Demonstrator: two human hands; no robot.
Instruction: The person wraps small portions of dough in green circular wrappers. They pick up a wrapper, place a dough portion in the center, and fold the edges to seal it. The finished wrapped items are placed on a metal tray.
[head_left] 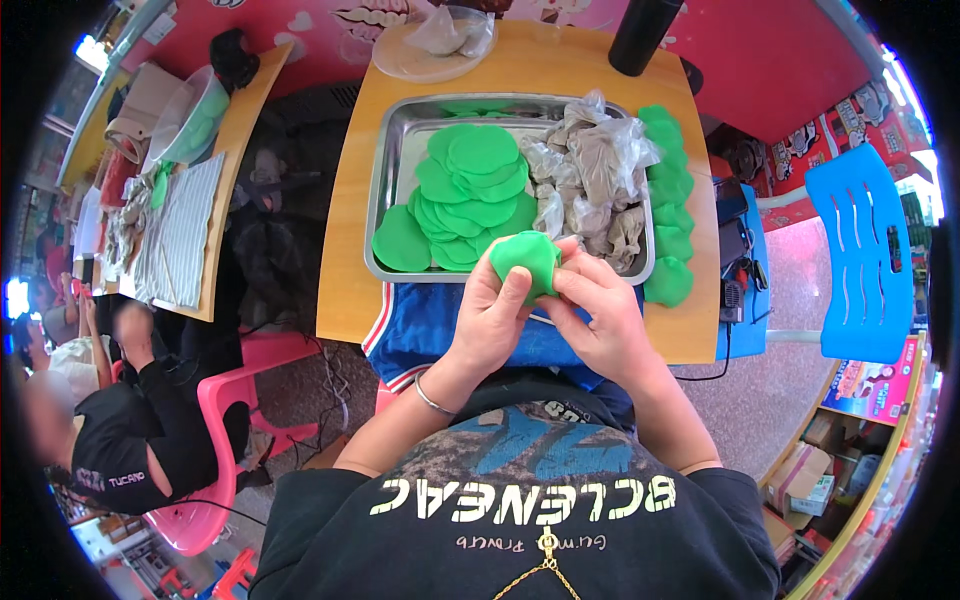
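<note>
Just over the near edge of a metal tray (403, 155), my left hand (487, 312) holds a soft green rubbery piece (526, 260) between thumb and fingers. My right hand (603, 302) pinches the same piece at its right edge, fingertips pressed together. Anything inside it is hidden. Flat green round pieces (470, 185) lie overlapping in the tray's left and middle. On the tray's right side are small clear plastic bags (595, 160) with grey-brown filling. Along the table's right edge runs a row of rounded green lumps (668, 215).
The wooden table (345, 200) carries a clear round lid-like dish (400, 55) and a black cylinder (645, 35) at the back. A blue chair (865, 255) stands to the right. On the left, a person (150, 420) sits on a pink chair (225, 440) near another table (235, 130).
</note>
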